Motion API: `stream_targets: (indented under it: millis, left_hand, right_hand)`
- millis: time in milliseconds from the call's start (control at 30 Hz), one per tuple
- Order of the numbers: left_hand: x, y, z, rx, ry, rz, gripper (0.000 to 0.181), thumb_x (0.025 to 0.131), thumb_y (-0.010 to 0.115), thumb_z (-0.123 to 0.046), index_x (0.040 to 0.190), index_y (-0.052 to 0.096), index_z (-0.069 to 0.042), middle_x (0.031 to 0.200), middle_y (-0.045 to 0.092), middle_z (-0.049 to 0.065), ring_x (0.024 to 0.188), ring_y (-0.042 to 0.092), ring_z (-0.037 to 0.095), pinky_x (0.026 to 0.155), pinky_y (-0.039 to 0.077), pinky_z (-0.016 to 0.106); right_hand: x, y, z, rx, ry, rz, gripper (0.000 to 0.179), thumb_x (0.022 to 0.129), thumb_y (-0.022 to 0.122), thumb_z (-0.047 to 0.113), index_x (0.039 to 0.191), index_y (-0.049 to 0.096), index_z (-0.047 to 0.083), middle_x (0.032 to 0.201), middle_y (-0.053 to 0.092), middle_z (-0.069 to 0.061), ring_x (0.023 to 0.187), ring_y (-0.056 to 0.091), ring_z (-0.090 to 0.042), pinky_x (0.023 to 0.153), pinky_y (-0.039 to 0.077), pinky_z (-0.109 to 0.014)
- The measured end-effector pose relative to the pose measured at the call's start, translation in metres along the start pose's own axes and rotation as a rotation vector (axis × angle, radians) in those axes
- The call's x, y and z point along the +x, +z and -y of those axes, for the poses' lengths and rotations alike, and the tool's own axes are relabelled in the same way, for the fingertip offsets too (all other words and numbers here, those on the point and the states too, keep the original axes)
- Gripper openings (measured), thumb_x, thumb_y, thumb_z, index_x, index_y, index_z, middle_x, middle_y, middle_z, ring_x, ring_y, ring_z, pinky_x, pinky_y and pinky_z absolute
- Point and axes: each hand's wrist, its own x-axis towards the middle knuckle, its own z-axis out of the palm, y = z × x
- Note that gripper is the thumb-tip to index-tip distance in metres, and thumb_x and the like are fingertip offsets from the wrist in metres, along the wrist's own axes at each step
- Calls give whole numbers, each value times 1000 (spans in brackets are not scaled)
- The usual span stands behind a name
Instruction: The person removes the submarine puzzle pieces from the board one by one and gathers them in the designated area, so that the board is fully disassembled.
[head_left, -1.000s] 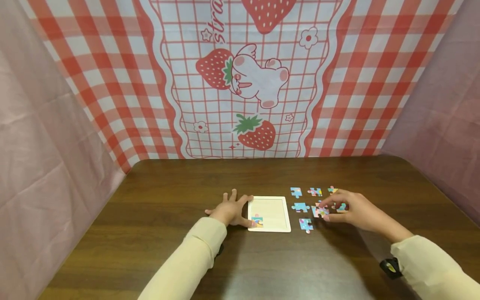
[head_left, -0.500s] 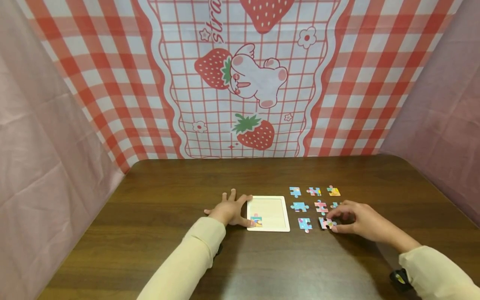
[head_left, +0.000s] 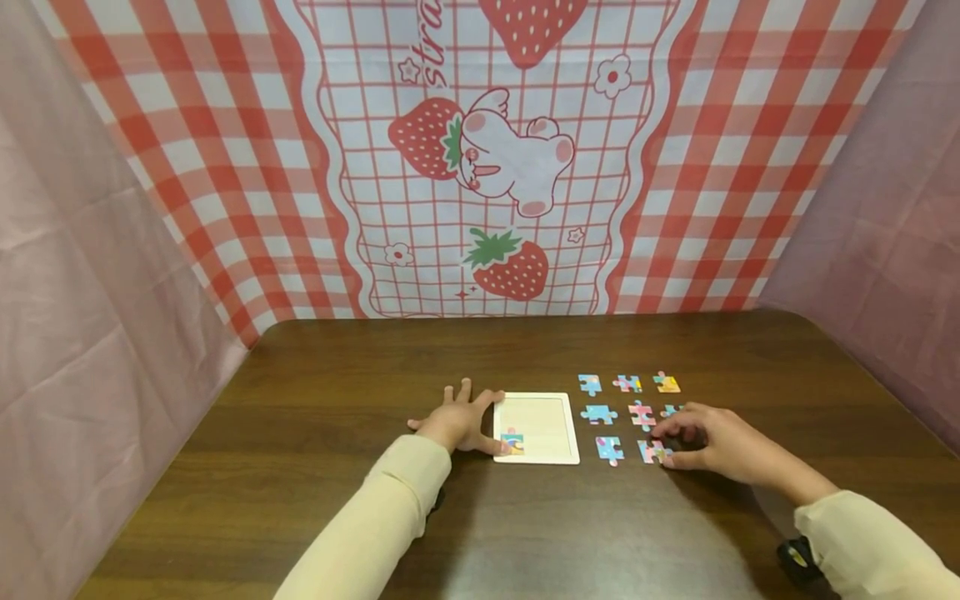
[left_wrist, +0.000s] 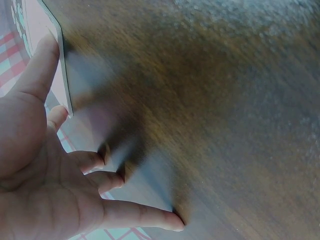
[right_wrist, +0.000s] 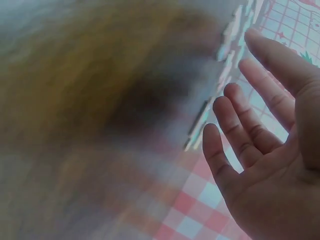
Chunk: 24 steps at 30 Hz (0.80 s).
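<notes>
My left hand (head_left: 457, 423) has its fingers spread on the table, thumb and index finger resting on the left border of a white puzzle tray (head_left: 573, 429). One puzzle piece (head_left: 513, 439) lies in the tray's near left corner, partly under the thumb. In the left wrist view the left hand (left_wrist: 55, 195) has straight fingers. My right hand (head_left: 727, 442) hovers low at the right side of a pink puzzle piece (head_left: 651, 451), which lies flat on the table. The right wrist view shows the right hand (right_wrist: 270, 165) with relaxed fingers and nothing between them.
Several more jigsaw pieces lie in rows right of the tray, among them a blue piece (head_left: 610, 450), a pink piece (head_left: 641, 415) and a yellow piece (head_left: 667, 383). One piece (head_left: 670, 411) is partly hidden by the right hand. A strawberry-print cloth (head_left: 487, 250) hangs behind the table (head_left: 360, 358).
The right hand has brought the pink piece from atop another piece to the near row and let it go flat on the table. The left hand stays put.
</notes>
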Motion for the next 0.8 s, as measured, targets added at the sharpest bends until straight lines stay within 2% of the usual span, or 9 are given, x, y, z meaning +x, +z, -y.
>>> stream_targets:
  millis: [167, 300, 433, 600, 667, 800]
  left_hand:
    - [3, 1, 2, 0, -1, 0, 82, 90, 76, -43, 159, 31, -39, 171, 3, 6, 156, 1, 33, 100, 19, 87]
    - [1, 0, 1, -4, 1, -2, 82, 90, 76, -44, 158, 32, -39, 171, 3, 6, 156, 0, 33, 100, 19, 87]
    - [-2, -2, 1, -12, 2, -5, 81, 90, 76, -43, 158, 32, -39, 171, 4, 7, 156, 1, 33, 100, 18, 87]
    - [-1, -1, 3, -9, 1, -3, 82, 90, 76, -44, 159, 31, -39, 171, 4, 7, 156, 1, 33, 101, 19, 86]
    - [0, -1, 3, -7, -1, -3, 83, 90, 76, -45, 159, 31, -39, 171, 4, 7, 156, 1, 33, 101, 19, 86]
    - [1, -1, 2, 0, -11, 1, 83, 90, 76, -44, 159, 30, -40, 171, 3, 6, 156, 0, 33, 101, 19, 86]
  right_hand:
    - [9, -1, 7, 2, -30, -92, 25, 81, 87, 22, 103, 76, 17, 95, 68, 8, 77, 56, -2, 62, 48, -25]
    - [19, 1, 17, 29, -75, -132, 24, 81, 87, 18, 102, 76, 15, 88, 67, 10, 75, 57, -5, 61, 48, -25]
    - [31, 8, 32, 85, -72, -118, 23, 83, 86, 18, 103, 76, 12, 87, 66, 8, 75, 57, -7, 60, 47, -25]
    - [46, 21, 54, 192, -24, -69, 25, 85, 84, 19, 106, 75, 9, 84, 64, 3, 59, 57, -7, 51, 49, -25]
    - [53, 26, 62, 199, -26, -58, 26, 85, 84, 21, 107, 75, 8, 85, 64, 2, 60, 58, -8, 51, 51, -25]
    - [65, 37, 74, 143, -57, -58, 26, 86, 84, 23, 105, 76, 8, 92, 68, 2, 79, 62, -12, 64, 51, -27]
